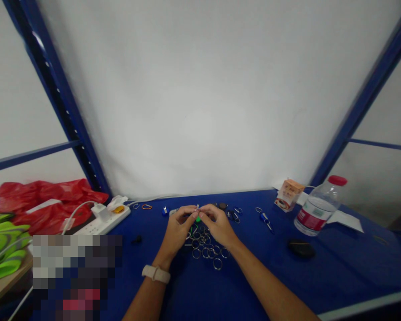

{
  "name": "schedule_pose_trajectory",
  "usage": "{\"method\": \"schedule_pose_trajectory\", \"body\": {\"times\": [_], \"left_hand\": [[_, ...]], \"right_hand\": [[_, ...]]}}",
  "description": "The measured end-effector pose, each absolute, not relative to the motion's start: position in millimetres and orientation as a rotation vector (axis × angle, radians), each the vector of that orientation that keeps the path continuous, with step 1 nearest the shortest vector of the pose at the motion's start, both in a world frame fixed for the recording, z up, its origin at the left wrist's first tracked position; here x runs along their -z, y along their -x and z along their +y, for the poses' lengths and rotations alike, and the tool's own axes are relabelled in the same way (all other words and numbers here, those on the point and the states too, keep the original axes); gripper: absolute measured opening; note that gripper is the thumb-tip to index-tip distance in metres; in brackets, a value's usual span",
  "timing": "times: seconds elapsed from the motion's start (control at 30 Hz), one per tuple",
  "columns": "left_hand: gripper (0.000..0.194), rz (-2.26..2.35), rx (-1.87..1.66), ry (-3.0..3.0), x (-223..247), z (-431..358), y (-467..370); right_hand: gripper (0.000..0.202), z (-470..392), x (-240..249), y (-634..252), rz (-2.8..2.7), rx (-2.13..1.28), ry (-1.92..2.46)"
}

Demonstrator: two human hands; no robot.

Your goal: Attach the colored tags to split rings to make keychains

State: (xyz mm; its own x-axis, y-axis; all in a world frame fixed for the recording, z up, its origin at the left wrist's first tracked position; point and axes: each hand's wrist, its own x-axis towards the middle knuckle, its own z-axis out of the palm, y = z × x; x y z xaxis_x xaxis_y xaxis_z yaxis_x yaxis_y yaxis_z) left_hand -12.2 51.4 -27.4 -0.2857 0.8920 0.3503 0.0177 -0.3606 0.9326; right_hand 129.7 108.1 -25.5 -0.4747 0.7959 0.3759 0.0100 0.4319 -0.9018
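Note:
Both hands meet over the blue table, thumbs and fingertips pinched together. My left hand (pixel 183 223) and my right hand (pixel 216 223) grip a small keychain (pixel 198 218) between them; a bit of metal shows above the fingertips and a green part below. The fingers cover most of it. Under the hands lies a loose pile of metal split rings (pixel 206 252), some overlapping, with one ring (pixel 217 264) nearest me. A green carabiner (pixel 190 231) shows partly beside my left thumb. Beyond my right hand are dark keychain pieces with rings (pixel 234 216).
A blue keychain (pixel 266 222), black pouch-like object (pixel 301 248), water bottle (pixel 317 209) and small box (pixel 289 195) stand or lie to the right. Leftward are an orange carabiner (pixel 147 207), small black piece (pixel 137 240), power strip (pixel 100 223) and red plastic bag (pixel 53 200).

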Motion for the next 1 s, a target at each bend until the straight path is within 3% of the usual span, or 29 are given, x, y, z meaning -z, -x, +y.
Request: {"method": "schedule_pose_trajectory", "body": {"times": [0.17, 0.53, 0.67, 1.0], "left_hand": [[0.022, 1.167, -1.72, -1.21, 22.4, 47.8, 14.1], [0.023, 1.294, -1.763, -1.238, 25.5, 49.2, 15.9], [0.021, 1.43, -1.84, -1.246, 29.9, 52.3, 19.0], [0.008, 1.708, -1.671, -1.751, 34.1, 47.2, 18.8]], "right_hand": [[0.036, 103.1, 27.9, -128.1, -1.857, -1.22, 0.603], [0.02, 97.4, 26.4, -123.4, -2.032, -1.169, 0.593], [0.023, 100.7, 22.2, -126.1, -1.974, -1.207, 0.701], [0.032, 118.8, 11.8, -142.9, -1.777, -1.129, 0.726]]}}
